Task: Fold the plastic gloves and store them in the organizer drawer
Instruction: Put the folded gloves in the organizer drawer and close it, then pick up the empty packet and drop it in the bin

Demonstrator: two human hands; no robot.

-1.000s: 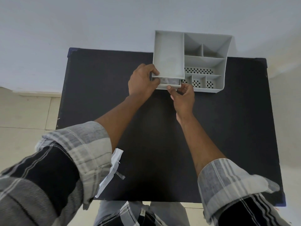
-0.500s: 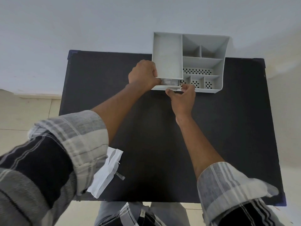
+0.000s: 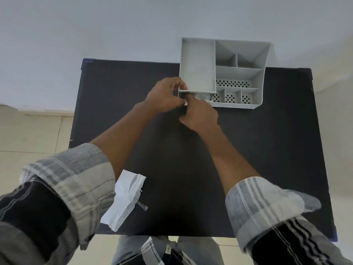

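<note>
1. Two bare hands met at the near left corner of a grey organizer, which stood at the far edge of a black table, against a pale wall.
2. The organizer's drawer sat under a large plain tray compartment on the left and was pulled out only slightly toward the person.
3. Inside the drawer's narrow opening lay a crumpled, shiny clear mass, the plastic gloves; how neatly they were folded could not be made out.
4. The left hand was curled around the left corner of the organizer, thumb on the top edge of the tray and fingers at the drawer's front, gripping it.
5. The right hand was just beside the left, its fingers bent toward the drawer opening and touching the gloves or the drawer's lip; whether it pinched anything could not be told.
6. To the right of the drawer were three small perforated compartments, a longer perforated one behind them, and taller plain sections at the far side.
7. A torn white packet lay flat at the near left of the table, well apart from the organizer, partly hidden by the left sleeve.
8. Both forearms were bare, with grey checked sleeves rolled back.
</note>
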